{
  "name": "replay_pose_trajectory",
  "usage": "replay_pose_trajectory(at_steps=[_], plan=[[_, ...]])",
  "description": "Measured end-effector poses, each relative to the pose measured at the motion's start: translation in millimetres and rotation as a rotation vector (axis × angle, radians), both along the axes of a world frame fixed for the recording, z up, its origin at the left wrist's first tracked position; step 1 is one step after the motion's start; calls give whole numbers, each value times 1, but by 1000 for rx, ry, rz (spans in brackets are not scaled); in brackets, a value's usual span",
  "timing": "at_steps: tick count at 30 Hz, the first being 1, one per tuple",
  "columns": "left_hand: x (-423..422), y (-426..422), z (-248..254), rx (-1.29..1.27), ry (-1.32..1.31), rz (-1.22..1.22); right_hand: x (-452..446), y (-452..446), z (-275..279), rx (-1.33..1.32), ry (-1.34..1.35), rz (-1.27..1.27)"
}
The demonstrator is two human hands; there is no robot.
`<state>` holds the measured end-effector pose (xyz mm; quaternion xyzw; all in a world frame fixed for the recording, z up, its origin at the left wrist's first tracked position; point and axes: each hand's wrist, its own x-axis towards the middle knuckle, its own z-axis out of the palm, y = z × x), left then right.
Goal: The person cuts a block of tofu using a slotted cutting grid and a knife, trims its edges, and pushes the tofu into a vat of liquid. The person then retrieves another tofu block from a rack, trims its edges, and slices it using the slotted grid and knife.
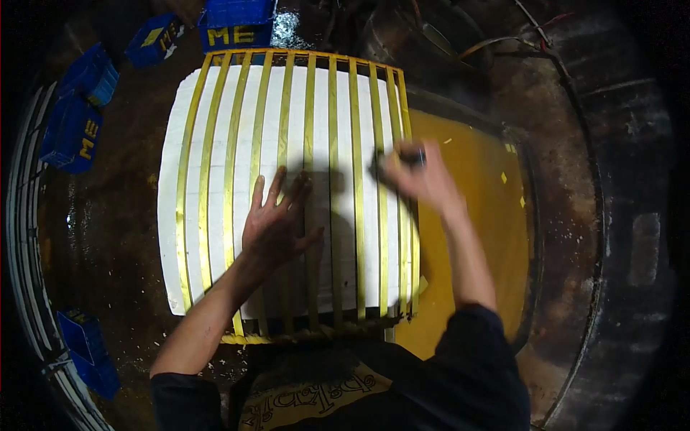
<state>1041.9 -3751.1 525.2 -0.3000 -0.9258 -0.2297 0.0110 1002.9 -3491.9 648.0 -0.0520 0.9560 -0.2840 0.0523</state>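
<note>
A broad white slab [171, 215] lies in front of me with a rack of narrow yellow slats [229, 208] running lengthwise over it. My left hand [274, 223] rests on or just above the slats near the middle, fingers spread, holding nothing. Close to the rack's right side, my right hand [425, 176] is closed round a small dark tool [378, 165]. Motion blurs the tool, so its kind does not show. Shadows of my head and arms fall across the slab.
To the right is a tank of yellow-brown liquid [474, 237] with small yellow scraps in it. Blue crates [237, 25] marked ME stand at the back and left. Pipes [25, 273] run along the left edge. The floor [115, 237] looks dark and wet.
</note>
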Motion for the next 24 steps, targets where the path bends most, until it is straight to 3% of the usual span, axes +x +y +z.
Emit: replay_pose_trajectory(at_steps=[1,2,3,6,9,12,13,15,16,19,21,24], plan=[[1,0,-2,10,-5,-3,54,-4,2,-101,-116,-27],[1,-1,-5,29,43,-1,102,6,-10,-467,-448,-191],[1,-1,-8,45,95,1,149,-7,5,-232,-213,14],[1,0,-11,25,109,1,183,-11,37,-38,-286,13],[0,-1,-7,12,48,-3,120,-19,59,-295,-114,95],[0,0,-9,22,66,13,-5,-22,22,-298,403,19],[-1,0,-11,28,58,12,-56,-21,9,-164,576,50],[-2,0,-11,4,50,20,-123,-31,4,-77,450,17],[-1,0,-9,-7,45,20,-151,-31,-10,-74,529,54],[0,-2,-8,-3,13,18,-182,-23,-35,100,409,54],[1,-1,-9,12,-10,4,-140,-23,-30,201,425,77],[2,1,-17,36,18,15,20,-45,3,9,-158,-100]])
